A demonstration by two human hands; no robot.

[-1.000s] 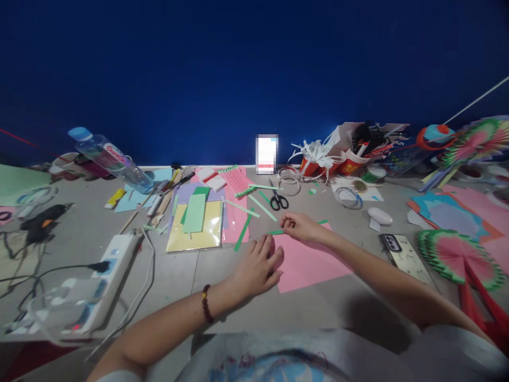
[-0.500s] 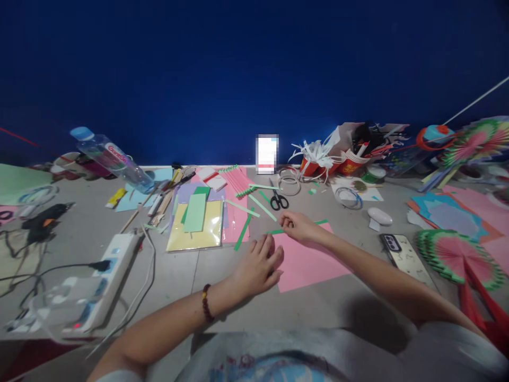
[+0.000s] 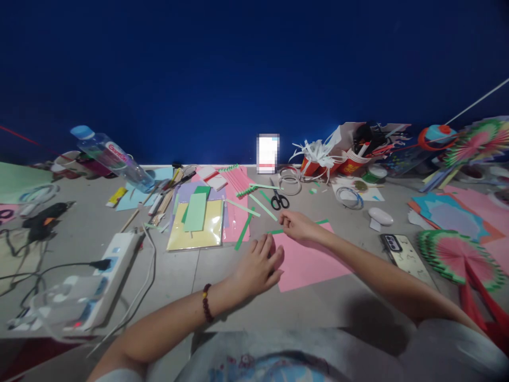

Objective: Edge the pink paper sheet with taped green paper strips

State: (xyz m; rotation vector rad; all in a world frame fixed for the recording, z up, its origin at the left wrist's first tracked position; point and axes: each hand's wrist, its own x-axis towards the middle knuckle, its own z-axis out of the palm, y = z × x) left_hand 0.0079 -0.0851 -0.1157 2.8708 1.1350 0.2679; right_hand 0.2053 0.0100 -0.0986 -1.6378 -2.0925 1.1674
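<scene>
A pink paper sheet [image 3: 312, 265] lies on the table in front of me, with a green strip [image 3: 323, 222] along its far edge. My left hand [image 3: 258, 268] rests over the sheet's left edge, palm down with its fingers spread. Over the far edge, my right hand [image 3: 297, 227] has its fingers curled together, partly covering the green strip. Whatever its fingertips hold, if anything, is hidden. Black-handled scissors [image 3: 280, 201] lie just beyond the right hand. Loose light green strips [image 3: 263, 206] and a darker green strip [image 3: 244, 229] are to the left of it.
At left stand a power strip [image 3: 113, 278] with cables and a leaning water bottle [image 3: 119, 161]. A yellow paper pack [image 3: 212, 228] lies left of centre. At right are a phone [image 3: 407, 260], a pink-and-green paper fan [image 3: 457, 254] and red cups [image 3: 350, 165] against the blue wall.
</scene>
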